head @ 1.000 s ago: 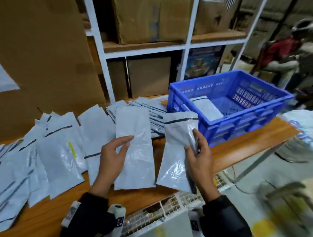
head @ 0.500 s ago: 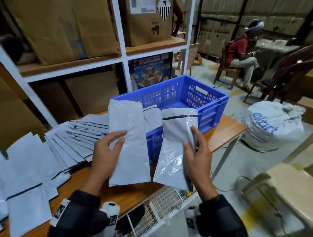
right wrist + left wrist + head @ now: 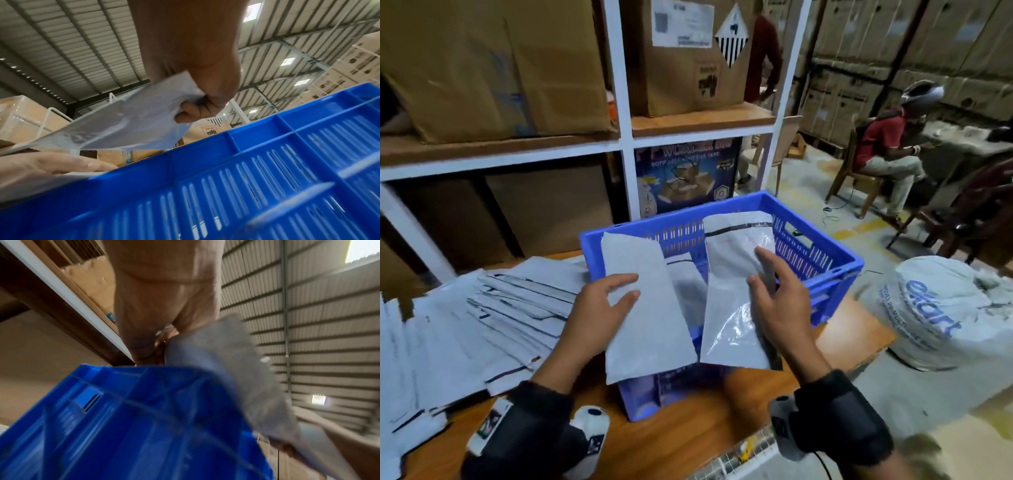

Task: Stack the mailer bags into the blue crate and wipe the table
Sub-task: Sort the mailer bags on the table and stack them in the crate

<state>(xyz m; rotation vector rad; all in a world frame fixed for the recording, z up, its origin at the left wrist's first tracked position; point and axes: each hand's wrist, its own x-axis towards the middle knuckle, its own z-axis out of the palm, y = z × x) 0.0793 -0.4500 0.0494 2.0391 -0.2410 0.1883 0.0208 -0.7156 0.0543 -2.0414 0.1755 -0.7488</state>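
Both hands hold grey mailer bags over the blue crate (image 3: 835, 260) on the wooden table (image 3: 688, 435). My left hand (image 3: 602, 308) pinches a plain grey mailer (image 3: 647, 308) by its left edge, above the crate's near left part. My right hand (image 3: 774, 298) grips a second mailer (image 3: 732, 294) with a black seal strip at its top, fingers spread on its face. The right wrist view shows fingers curled round that mailer (image 3: 127, 126) above the crate wall (image 3: 246, 178). In the left wrist view the other mailer (image 3: 230, 369) hangs beside the crate (image 3: 123, 418). Another mailer (image 3: 685, 277) lies inside the crate.
Several loose mailers (image 3: 465, 329) cover the table's left side. A white shelf rack (image 3: 619, 102) with cardboard boxes stands right behind the table. A filled white sack (image 3: 945, 315) sits on the floor at the right. A seated person (image 3: 883, 154) is further back.
Both hands have carried their mailers forward and to the right, from above the table to above the crate. The head view has turned towards the crate.
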